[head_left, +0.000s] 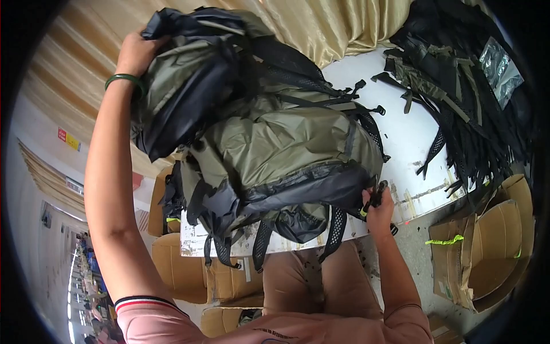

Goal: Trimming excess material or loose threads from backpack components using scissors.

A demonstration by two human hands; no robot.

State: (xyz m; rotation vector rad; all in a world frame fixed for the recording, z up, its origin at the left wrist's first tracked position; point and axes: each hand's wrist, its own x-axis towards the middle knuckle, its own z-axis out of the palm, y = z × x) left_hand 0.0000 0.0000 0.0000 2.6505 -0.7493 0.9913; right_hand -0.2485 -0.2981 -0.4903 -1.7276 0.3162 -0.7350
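A large olive-green and black backpack [275,146] lies across the white table in front of me, its mesh shoulder straps hanging over the near edge. Raised at the upper left, my left hand [137,53] is closed on a dark fold of olive and black backpack fabric [197,74]. That lifted part bulges above the rest; where it joins the lower body is partly hidden by folds. At the right end of the backpack, my right hand [379,213] is closed around a black buckle with webbing [376,194].
The white table [395,129] shows worn, stained edges. A heap of black straps and fabric pieces [458,97] with a clear plastic bag [501,71] covers its right side. Open cardboard boxes [487,246] stand at right and lower left [177,266]. Gold curtains [344,28] hang behind.
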